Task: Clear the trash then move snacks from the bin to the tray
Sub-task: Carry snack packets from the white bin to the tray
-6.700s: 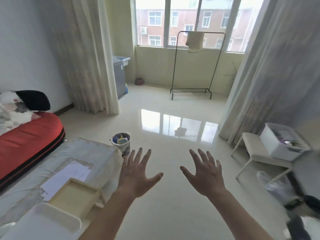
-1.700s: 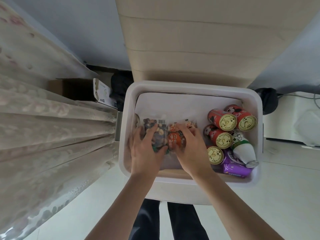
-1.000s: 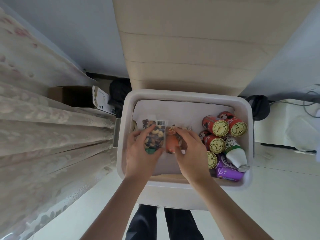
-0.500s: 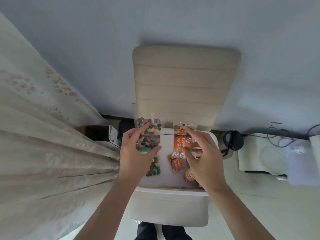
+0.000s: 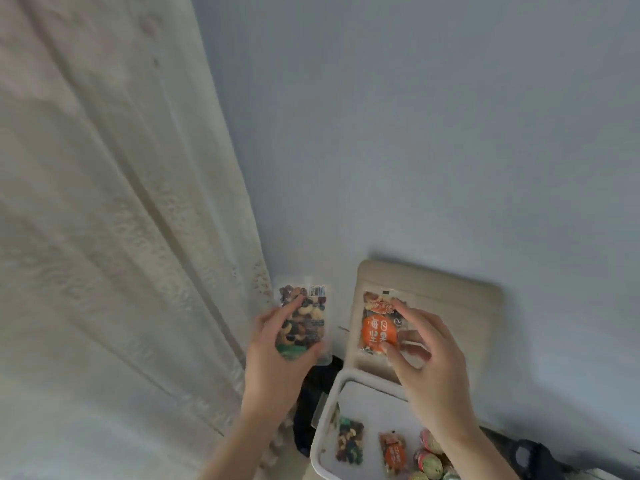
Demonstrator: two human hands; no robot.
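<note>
A clear packet of mixed nuts [image 5: 304, 320] is gripped in the left hand [image 5: 273, 362], with the fingers wrapped on its left side and the thumb laid across its lower end. An orange-labelled snack packet [image 5: 377, 329] is pinched by the right hand [image 5: 433, 372] between thumb and fingertips along its right side. Both packets are held upright and apart from each other, above the far rim of the bin and clear of it.

Below the hands, the white bin [image 5: 323, 431] is caught at the lower edge of view. A second nut packet [image 5: 349, 445] and a second orange packet [image 5: 394, 453] are seen lying flat on its floor, with a cluster of cans [image 5: 429, 460] toward its right side. Behind the bin a beige chair back [image 5: 457, 306] is set against the blue-grey wall [image 5: 415, 133]. To the bin's left a pale curtain [image 5: 104, 237] hangs, and something dark [image 5: 308, 407] is wedged between it and the bin. The tray is not in view.

The step in hand is judged to be the carry to the tray, one packet per hand. The grips should be kept closed but light, since film packets are slippery and nuts can be crushed if squeezed. The packets are best kept away from the curtain as the turn from the bin is made. They should be laid flat on the tray, side by side, before release. More is left in the bin, so further trips are to be expected.
</note>
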